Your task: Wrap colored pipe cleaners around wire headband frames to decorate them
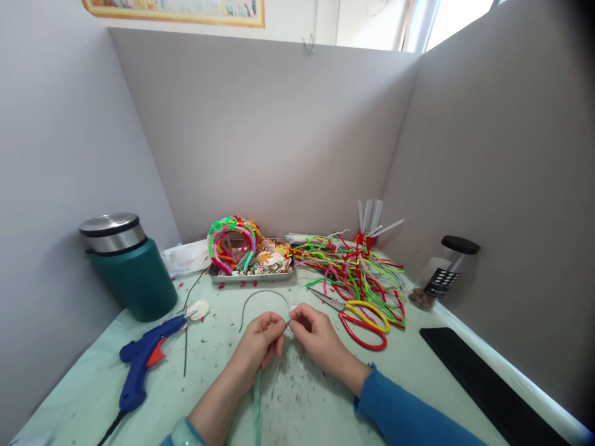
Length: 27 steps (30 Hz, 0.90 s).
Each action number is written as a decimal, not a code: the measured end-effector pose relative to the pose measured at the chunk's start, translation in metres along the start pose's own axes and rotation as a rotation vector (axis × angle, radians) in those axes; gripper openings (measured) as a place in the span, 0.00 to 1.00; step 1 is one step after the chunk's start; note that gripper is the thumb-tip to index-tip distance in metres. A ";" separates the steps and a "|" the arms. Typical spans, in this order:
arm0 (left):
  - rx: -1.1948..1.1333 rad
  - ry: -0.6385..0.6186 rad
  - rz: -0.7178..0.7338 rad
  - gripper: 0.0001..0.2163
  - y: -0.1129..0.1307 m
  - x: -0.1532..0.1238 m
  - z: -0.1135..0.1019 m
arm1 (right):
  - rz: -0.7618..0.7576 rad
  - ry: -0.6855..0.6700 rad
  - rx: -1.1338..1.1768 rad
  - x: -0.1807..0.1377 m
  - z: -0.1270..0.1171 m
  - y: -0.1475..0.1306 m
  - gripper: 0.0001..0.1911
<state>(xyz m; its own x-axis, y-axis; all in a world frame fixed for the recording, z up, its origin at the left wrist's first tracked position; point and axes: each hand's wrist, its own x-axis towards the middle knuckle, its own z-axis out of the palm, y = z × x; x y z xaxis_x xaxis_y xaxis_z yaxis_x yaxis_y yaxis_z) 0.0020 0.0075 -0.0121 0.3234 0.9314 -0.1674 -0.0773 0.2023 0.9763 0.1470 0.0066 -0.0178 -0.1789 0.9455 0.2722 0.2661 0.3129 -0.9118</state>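
Head view, looking down on a pale green table top (pixel 418 359) fenced in by grey partition walls (pixel 279 136).

Near the middle, close to the near edge: left hand (pixel 260 339) and right hand (pixel 317 334), fingertips meeting. Left thumb and forefinger pressed together in a pinch on the right end of a thin grey headband (pixel 264 292), remaining fingers curled under. Right thumb and forefinger pinching at the same spot from the other side, other fingers loosely folded, blue sleeve (pixel 409 415) behind the wrist. Headband lying as an arch just beyond the hands, left end free on the table. Trailing from under the left hand toward the near edge: a pale green ribbon (pixel 256 396). Impossible to tell which fingers grip its upper end.

Left of the hands: a blue glue gun (pixel 142 362) on its side, nozzle at a small white disc (pixel 199 308). Farther left, a dark green flask (pixel 134 279) with a steel lid.

Far centre: a metal tray (pixel 253 277) heaped with shells and coloured hoops. Right of it, a tangle of pipe cleaners (pixel 357 266). Just right of the right hand, scissors (pixel 365 321) with yellow and red handles.

Far right, a clear jar (pixel 441 275) with a black lid. Near right, a flat black slab (pixel 488 384).
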 end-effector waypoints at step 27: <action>0.135 0.094 0.073 0.11 -0.005 0.004 0.002 | 0.113 -0.072 0.142 0.004 -0.004 0.001 0.04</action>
<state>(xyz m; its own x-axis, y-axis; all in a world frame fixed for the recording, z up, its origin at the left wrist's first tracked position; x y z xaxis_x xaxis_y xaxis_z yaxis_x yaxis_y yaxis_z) 0.0059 0.0096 -0.0170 0.2316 0.9675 -0.1013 0.0323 0.0964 0.9948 0.1504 0.0112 -0.0169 -0.2241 0.9633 0.1475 0.1534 0.1843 -0.9708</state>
